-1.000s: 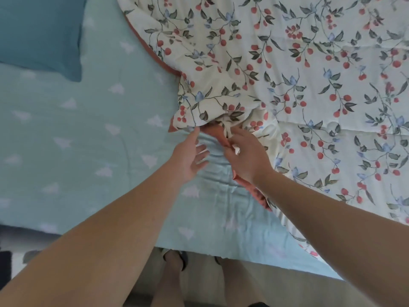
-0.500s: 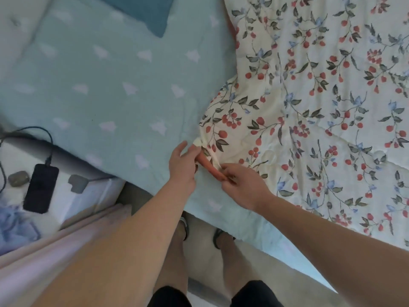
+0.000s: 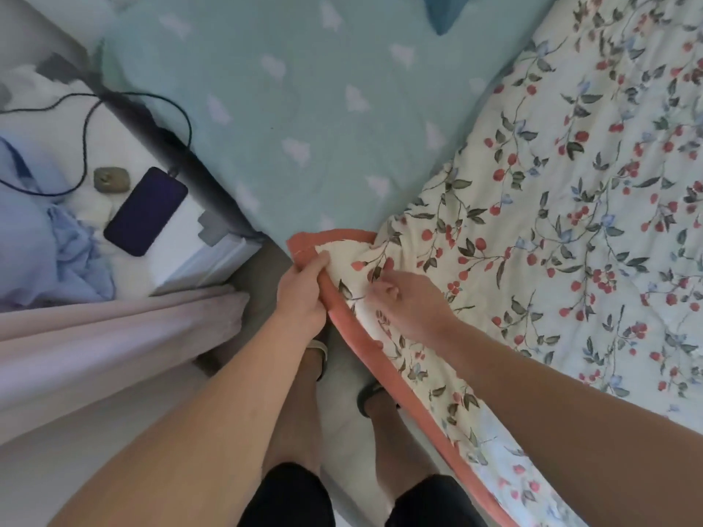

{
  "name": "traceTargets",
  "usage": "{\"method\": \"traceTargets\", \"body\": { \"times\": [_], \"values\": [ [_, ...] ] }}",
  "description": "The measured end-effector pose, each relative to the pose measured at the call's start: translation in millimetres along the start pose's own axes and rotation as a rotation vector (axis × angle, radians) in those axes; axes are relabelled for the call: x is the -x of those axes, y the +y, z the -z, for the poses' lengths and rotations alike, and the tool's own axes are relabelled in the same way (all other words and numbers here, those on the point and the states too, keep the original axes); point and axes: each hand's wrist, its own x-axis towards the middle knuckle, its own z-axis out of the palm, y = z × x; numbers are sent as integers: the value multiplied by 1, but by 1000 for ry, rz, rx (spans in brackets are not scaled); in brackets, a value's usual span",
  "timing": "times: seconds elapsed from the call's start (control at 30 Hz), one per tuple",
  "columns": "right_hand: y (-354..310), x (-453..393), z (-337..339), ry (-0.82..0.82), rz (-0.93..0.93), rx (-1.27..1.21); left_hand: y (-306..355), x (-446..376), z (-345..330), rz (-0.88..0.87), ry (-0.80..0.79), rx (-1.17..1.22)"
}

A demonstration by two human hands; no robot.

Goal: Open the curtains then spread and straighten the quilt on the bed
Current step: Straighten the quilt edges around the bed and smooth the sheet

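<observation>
The white quilt (image 3: 563,207) with red berries, leaves and an orange-red border covers the right side of the bed. Its near corner hangs over the bed's edge in front of me. My left hand (image 3: 302,294) grips the orange border at that corner. My right hand (image 3: 409,302) pinches the floral cloth just to the right of it. The pale teal sheet (image 3: 304,119) with white shapes lies bare on the left part of the bed. A fold of pale pink curtain (image 3: 114,344) hangs at the lower left.
A white bedside table (image 3: 178,237) at the left holds a dark phone (image 3: 146,211) on a black cable, a small grey-brown object (image 3: 111,179) and blue cloth (image 3: 42,237). A teal pillow corner (image 3: 456,13) shows at the top. My feet in sandals stand between table and bed.
The quilt corner has been pulled toward me and off the bed's edge, with its orange border turned out. My view has swung left, bringing the bedside table and curtain in.
</observation>
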Motion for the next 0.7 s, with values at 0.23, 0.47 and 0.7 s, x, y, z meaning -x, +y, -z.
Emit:
{"method": "traceTargets", "body": {
  "times": [0.23, 0.47, 0.7],
  "values": [
    [-58, -77, 4, 165, 135, 72, 32, -9, 43, -93, -94, -56],
    [-106, -134, -5, -129, 108, 479, 69, -18, 80, -162, -85, -84],
    [-153, -166, 9, -200, -32, 733, 94, -25, 102, -243, -36, -164]
  ]
}}
